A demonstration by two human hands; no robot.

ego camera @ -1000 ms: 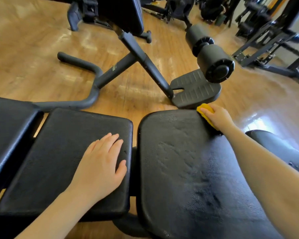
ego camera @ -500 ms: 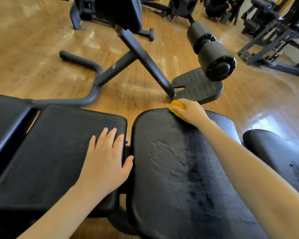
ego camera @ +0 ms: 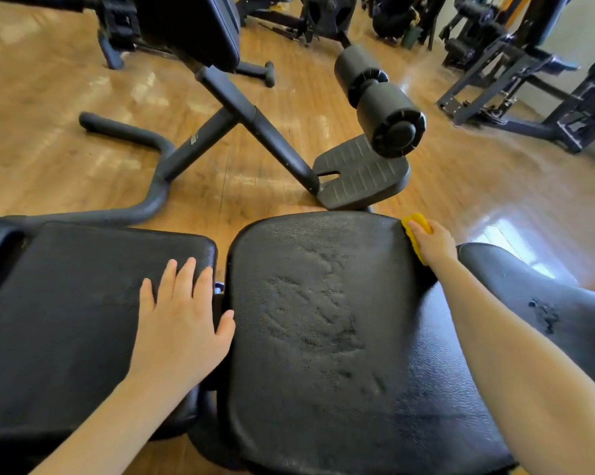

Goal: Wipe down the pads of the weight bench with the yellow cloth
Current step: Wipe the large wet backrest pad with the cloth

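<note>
Under the right hand (ego camera: 433, 243), the yellow cloth (ego camera: 416, 223) is mostly hidden.

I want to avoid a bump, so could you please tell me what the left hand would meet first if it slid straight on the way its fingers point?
Probably nothing soon: the left hand lies flat on the left pad, fingers aimed at its far edge. Beyond lies the curved floor bar, though depth is unclear.

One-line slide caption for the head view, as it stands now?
Right hand presses yellow cloth on the bench pad's far right corner; left hand lies flat on the neighbouring pad.
</note>
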